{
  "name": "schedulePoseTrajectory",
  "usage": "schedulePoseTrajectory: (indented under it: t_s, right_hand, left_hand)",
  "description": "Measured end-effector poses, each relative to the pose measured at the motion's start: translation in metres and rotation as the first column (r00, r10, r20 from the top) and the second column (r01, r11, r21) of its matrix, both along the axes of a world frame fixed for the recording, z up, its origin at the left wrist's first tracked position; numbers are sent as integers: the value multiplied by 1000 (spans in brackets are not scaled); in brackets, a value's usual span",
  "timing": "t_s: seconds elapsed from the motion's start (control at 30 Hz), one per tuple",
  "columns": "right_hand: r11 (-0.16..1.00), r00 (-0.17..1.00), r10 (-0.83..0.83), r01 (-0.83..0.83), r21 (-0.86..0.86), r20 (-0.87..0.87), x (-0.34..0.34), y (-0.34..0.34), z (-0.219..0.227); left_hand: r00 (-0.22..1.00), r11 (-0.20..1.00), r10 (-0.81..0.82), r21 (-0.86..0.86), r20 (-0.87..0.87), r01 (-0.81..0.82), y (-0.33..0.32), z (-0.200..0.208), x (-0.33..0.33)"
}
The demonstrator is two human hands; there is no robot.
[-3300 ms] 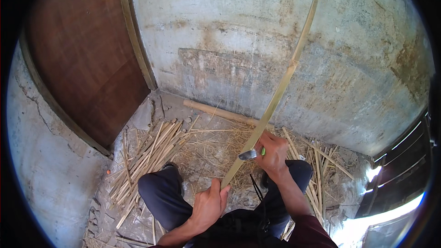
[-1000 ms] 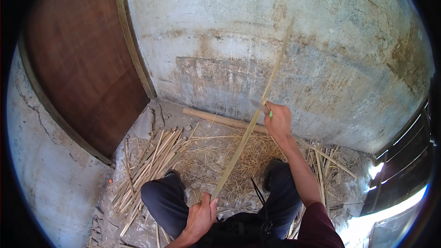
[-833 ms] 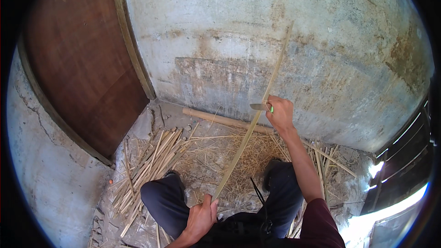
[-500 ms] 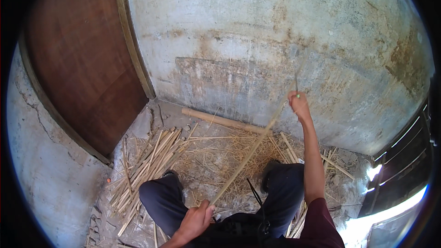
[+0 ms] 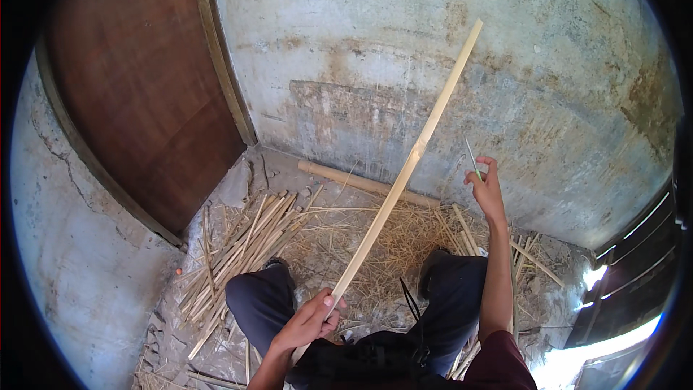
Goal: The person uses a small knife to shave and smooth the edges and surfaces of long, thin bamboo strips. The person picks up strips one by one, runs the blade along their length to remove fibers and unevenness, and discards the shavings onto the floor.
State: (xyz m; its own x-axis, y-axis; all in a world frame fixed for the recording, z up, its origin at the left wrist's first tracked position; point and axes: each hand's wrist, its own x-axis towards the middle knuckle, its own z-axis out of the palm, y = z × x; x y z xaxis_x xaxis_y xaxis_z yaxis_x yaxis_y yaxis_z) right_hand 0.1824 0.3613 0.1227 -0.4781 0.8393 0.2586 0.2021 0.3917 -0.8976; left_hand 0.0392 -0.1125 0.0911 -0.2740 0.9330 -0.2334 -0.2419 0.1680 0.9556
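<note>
A long, pale bamboo strip point(image 5: 390, 198) slants up and away across the view, with a joint partway along it. My left hand point(image 5: 307, 325) is closed around its near part, above my left thigh. Its far end stands in front of the wall. To the right of the strip and apart from it, my right hand point(image 5: 489, 191) is raised, pinching a small knife point(image 5: 471, 156) with a green handle and a thin blade that points up and left.
Many cut bamboo strips point(image 5: 242, 256) lie heaped on the floor at the left. Thin shavings point(image 5: 397, 235) are strewn between my feet and the wall point(image 5: 390, 36). A bamboo pole point(image 5: 361, 182) lies along the wall's foot. More strips point(image 5: 536, 261) lie at the right, and a brown door point(image 5: 137, 87) stands at the left.
My right hand has come down and to the right, away from the strip. The strip, blurred and narrow-looking before, now shows its broad pale face. My left hand still holds it.
</note>
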Motion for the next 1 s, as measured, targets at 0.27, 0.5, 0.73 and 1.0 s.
schedulePoseTrajectory:
  t_s: [0.27,0.5,0.73,1.0]
  right_hand:
    - [962,909,274,-263,77,-313,-4,-123,35]
    - [751,826,564,-509,421,-7,-13,-186,28]
    - [569,725,688,-565,598,31,-15,-204,13]
    - [435,717,688,-535,724,117,-13,-205,17]
  left_hand:
    - [979,997,24,-71,201,-9,19,9,-1]
    - [990,999,6,34,141,-11,28,24,-2]
    - [996,995,67,80,-60,-62,34,26,2]
    - [782,974,214,183,-585,-130,38,31,11]
